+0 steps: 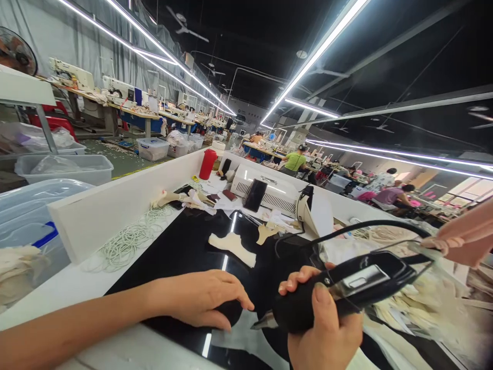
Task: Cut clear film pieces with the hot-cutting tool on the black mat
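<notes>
My right hand point(323, 324) is wrapped round the black handle of a small iron point(346, 288), its metal tip pointing left and its black cord point(370, 226) looping off to the right. My left hand point(200, 298) lies palm down with fingers curled, pressing a black piece of fabric point(231, 310) against the glossy black work surface point(181, 252). A cream cut fabric piece point(233, 246) lies further back on that surface.
A coil of white elastic cord point(127, 241) lies by the white side board point(115, 205). A red bottle point(208, 164), a phone point(255, 195) and a white machine point(269, 190) stand at the back. Another person's arm point(466, 236) enters at right. Plastic bins point(65, 169) sit left.
</notes>
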Tool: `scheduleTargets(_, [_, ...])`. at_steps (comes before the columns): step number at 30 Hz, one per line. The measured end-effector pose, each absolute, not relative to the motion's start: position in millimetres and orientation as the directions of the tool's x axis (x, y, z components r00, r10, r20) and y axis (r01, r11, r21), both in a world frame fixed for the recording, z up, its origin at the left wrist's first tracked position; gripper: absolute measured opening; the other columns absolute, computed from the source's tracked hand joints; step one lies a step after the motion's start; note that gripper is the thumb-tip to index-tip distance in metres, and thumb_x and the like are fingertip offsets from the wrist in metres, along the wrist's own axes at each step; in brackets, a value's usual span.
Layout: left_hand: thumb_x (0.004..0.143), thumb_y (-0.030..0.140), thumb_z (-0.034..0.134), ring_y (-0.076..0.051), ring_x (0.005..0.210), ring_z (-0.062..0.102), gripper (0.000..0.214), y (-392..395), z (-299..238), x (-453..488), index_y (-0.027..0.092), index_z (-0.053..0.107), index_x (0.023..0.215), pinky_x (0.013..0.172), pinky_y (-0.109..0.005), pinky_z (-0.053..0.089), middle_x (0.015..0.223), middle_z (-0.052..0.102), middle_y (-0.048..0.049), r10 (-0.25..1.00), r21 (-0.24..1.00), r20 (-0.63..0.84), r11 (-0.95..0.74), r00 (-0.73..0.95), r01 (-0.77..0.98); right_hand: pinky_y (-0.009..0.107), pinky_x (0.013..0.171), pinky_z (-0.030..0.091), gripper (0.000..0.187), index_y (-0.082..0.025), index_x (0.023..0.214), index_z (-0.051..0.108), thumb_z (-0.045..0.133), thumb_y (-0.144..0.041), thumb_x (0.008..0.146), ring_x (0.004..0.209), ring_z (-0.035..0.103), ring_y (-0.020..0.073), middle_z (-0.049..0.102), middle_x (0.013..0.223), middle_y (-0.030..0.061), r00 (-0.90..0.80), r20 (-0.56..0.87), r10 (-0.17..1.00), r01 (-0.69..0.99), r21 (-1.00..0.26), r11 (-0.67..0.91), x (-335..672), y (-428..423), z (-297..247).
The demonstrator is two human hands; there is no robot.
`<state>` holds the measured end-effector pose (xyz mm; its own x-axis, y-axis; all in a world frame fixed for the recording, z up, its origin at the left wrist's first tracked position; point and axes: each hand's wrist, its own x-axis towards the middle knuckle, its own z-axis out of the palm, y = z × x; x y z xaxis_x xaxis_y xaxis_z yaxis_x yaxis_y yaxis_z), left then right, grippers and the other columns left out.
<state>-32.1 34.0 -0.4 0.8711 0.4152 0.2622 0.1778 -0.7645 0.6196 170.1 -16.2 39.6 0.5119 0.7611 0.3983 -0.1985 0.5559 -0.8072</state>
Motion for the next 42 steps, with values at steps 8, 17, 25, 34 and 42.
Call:
scheduleTargets(8, [0.085,0.051,0.081,-0.035,0.138,0.054,0.066,50,-18,-29,0.024,0.056,0.140,0.125,-0.057,0.022,0.135,0.066,-0.0107,0.338,0.699,0.196,-0.707,0.920,0.110,0.031,0.054,0.059,0.035,-0.027,0.114,0.059,0.079,-0.032,0.085,0.062,0.063,0.0147,0.065,0.080,-0.0028,0.481,0.468,0.741,-0.185,-0.772,0.608,162,-9,31])
scheduleTargets(17, [0.078,0.053,0.086,-0.036,0.141,0.051,0.076,48,-16,-27,0.020,0.056,0.140,0.124,-0.064,0.014,0.136,0.065,-0.0161,0.332,0.708,0.198,-0.699,0.922,0.099,0.031,0.053,0.057,0.034,-0.027,0.114,0.059,0.077,-0.031,0.086,0.061,0.062,0.0152,0.066,0.079,-0.0027,0.453,0.505,0.734,-0.166,-0.762,0.626,156,-6,24])
scheduleTargets(25, [0.071,0.044,0.093,-0.037,0.143,0.048,0.076,47,-14,-27,0.023,0.059,0.136,0.126,-0.064,0.010,0.133,0.067,-0.0120,0.342,0.708,0.164,-0.694,0.925,0.132,0.030,0.057,0.055,0.030,-0.029,0.113,0.058,0.074,-0.032,0.088,0.063,0.060,0.0135,0.063,0.079,-0.0053,0.488,0.422,0.764,-0.201,-0.798,0.569,145,-16,30])
scheduleTargets(34, [0.071,0.048,0.092,-0.034,0.143,0.048,0.077,47,-13,-26,0.024,0.057,0.136,0.125,-0.065,0.010,0.136,0.065,-0.0128,0.338,0.714,0.160,-0.689,0.927,0.128,0.030,0.056,0.054,0.031,-0.030,0.115,0.058,0.073,-0.033,0.088,0.062,0.058,0.0141,0.061,0.077,-0.0049,0.449,0.433,0.781,-0.224,-0.792,0.568,139,-21,26])
scheduleTargets(42, [0.069,0.046,0.094,-0.035,0.134,0.057,0.078,47,-11,-25,0.024,0.058,0.135,0.125,-0.066,0.011,0.136,0.064,-0.0109,0.336,0.709,0.187,-0.696,0.923,0.110,0.031,0.056,0.053,0.034,-0.029,0.117,0.058,0.073,-0.038,0.088,0.063,0.059,0.0152,0.062,0.079,-0.0030,0.360,0.511,0.781,-0.251,-0.753,0.608,133,-24,22])
